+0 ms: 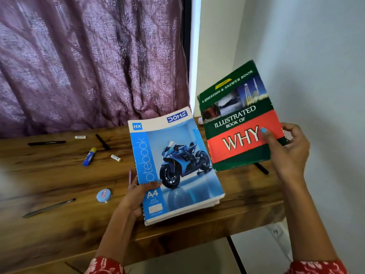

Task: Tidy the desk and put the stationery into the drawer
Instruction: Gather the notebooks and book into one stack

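Two books in hand. Left hand (136, 196) clamps the blue notebook (173, 167) at its spiral edge; right hand (288, 147) pinches the green hardback (239, 119), tilted up at 1 o'clock. Step, as I judge: gathering the books. Glue stick (89, 156), pens and tin (104, 195) lie loose on the desk (59, 175) at 9 o'clock; drawer not seen. Next: stack the books, then collect these.

Soft daylight glows through the purple curtain (88, 62) at far left. The right wall (316, 76) is bright. The tabletop (49, 175) smears with motion blur at its left edge; wide-angle bending shows.
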